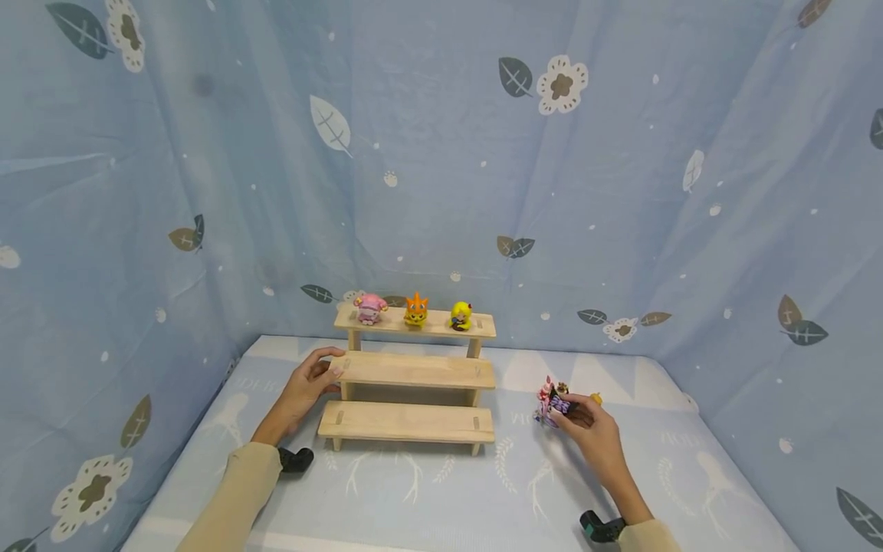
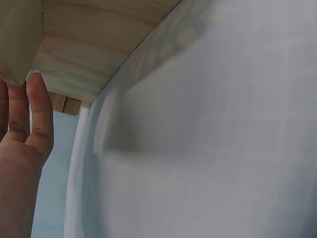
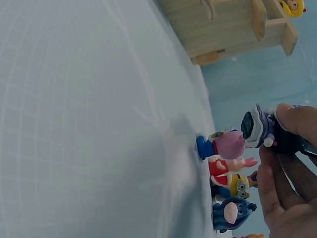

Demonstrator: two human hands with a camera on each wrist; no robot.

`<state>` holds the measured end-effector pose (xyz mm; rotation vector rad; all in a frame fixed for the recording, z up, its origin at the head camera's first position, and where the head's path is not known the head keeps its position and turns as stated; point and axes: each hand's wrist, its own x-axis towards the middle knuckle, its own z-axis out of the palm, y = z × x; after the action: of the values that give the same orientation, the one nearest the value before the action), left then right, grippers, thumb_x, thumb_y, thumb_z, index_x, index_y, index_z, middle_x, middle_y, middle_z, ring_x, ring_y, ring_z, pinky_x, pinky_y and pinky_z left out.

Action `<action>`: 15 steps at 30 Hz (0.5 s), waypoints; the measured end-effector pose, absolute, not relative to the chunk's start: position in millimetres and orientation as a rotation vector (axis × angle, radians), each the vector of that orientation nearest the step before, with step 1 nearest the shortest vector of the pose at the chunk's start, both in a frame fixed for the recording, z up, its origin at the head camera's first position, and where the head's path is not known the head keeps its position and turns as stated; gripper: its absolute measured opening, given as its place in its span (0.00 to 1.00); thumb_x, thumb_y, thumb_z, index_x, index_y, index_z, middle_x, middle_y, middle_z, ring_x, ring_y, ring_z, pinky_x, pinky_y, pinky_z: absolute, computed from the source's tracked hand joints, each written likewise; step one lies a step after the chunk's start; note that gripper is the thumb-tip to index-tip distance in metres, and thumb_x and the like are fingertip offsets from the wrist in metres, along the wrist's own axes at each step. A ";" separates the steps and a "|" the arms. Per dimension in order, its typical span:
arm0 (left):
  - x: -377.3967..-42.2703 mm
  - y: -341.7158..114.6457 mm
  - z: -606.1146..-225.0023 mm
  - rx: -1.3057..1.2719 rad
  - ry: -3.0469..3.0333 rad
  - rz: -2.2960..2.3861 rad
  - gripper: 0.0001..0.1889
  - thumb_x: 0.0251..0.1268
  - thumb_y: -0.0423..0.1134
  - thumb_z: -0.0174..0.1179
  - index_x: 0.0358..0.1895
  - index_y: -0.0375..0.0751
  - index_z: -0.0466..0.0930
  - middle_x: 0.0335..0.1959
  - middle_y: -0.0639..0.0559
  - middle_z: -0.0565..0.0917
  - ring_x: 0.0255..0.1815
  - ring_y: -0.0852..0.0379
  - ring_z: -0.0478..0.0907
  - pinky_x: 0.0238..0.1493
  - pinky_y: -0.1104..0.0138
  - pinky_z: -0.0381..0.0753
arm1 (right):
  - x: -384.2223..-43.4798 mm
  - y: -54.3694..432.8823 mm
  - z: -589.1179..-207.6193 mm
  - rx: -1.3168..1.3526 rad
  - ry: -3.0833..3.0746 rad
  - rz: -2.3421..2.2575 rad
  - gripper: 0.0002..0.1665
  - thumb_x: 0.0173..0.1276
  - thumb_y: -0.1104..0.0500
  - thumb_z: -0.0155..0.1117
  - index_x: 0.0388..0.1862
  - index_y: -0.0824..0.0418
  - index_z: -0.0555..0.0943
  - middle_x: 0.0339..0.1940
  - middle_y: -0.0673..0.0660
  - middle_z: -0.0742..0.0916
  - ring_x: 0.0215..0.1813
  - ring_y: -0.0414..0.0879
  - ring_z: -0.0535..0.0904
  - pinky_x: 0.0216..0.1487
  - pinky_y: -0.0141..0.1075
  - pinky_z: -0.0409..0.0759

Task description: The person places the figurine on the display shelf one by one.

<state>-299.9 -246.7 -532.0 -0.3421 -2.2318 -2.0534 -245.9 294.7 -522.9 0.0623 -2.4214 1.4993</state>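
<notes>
A three-tier wooden stand (image 1: 414, 369) stands in the middle of the table. My left hand (image 1: 306, 387) grips the left end of its middle tier; in the left wrist view, the fingertips (image 2: 37, 82) meet the board's edge. In my right hand (image 1: 593, 429) a small black and purple figurine (image 3: 262, 130) is pinched between thumb and fingers, held over the table right of the stand. Just beyond it stand a pink-headed figurine (image 3: 223, 145), a red long-eared one (image 3: 228, 165), a minion figurine (image 3: 233, 186) and a blue donkey figurine (image 3: 232, 214).
Along the top tier sit a pink figurine (image 1: 370, 308), an orange-and-yellow one (image 1: 416, 312) and a yellow-haired one (image 1: 461, 315). A patterned cloth (image 1: 428, 498) covers the table. Blue curtains (image 1: 441, 153) hang behind and at both sides.
</notes>
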 end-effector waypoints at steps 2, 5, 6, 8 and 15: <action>-300.3 -246.4 -532.3 -0.343 -2.227 -2.053 0.27 0.77 0.47 0.62 0.72 0.44 0.68 0.55 0.39 0.77 0.51 0.52 0.80 0.56 0.42 0.81 | -246.3 293.0 -521.8 0.073 -2.425 1.496 0.28 0.64 0.49 0.78 0.60 0.57 0.82 0.56 0.60 0.85 0.54 0.49 0.83 0.49 0.25 0.82; -300.4 -246.3 -532.6 -0.354 -2.229 -2.052 0.27 0.77 0.47 0.61 0.73 0.43 0.68 0.55 0.38 0.77 0.51 0.53 0.80 0.56 0.43 0.81 | -246.5 290.3 -519.3 0.088 -2.420 1.491 0.28 0.63 0.48 0.79 0.59 0.57 0.82 0.55 0.59 0.85 0.54 0.51 0.83 0.49 0.25 0.82; -300.2 -246.1 -532.7 -0.354 -2.231 -2.051 0.27 0.77 0.47 0.61 0.73 0.43 0.68 0.55 0.38 0.77 0.51 0.53 0.80 0.55 0.43 0.81 | -246.6 289.6 -518.4 0.096 -2.420 1.489 0.28 0.63 0.48 0.79 0.59 0.56 0.82 0.55 0.58 0.85 0.54 0.50 0.83 0.49 0.25 0.82; -299.9 -246.2 -532.5 -0.355 -2.230 -2.056 0.27 0.77 0.46 0.61 0.73 0.43 0.68 0.55 0.38 0.77 0.51 0.53 0.80 0.56 0.43 0.81 | -247.5 287.9 -516.3 0.119 -2.420 1.478 0.27 0.63 0.48 0.79 0.58 0.55 0.82 0.54 0.57 0.85 0.53 0.48 0.84 0.49 0.26 0.82; -299.6 -247.3 -531.9 -0.345 -2.232 -2.056 0.27 0.76 0.48 0.63 0.72 0.47 0.68 0.54 0.39 0.77 0.51 0.50 0.80 0.56 0.43 0.81 | -253.0 280.9 -505.3 0.254 -2.388 1.376 0.23 0.65 0.50 0.77 0.57 0.53 0.82 0.50 0.53 0.87 0.48 0.41 0.84 0.47 0.27 0.82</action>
<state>-299.6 -247.3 -531.9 -0.3455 -2.2319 -2.0565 -253.0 280.9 -505.3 0.2544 -2.3883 1.3760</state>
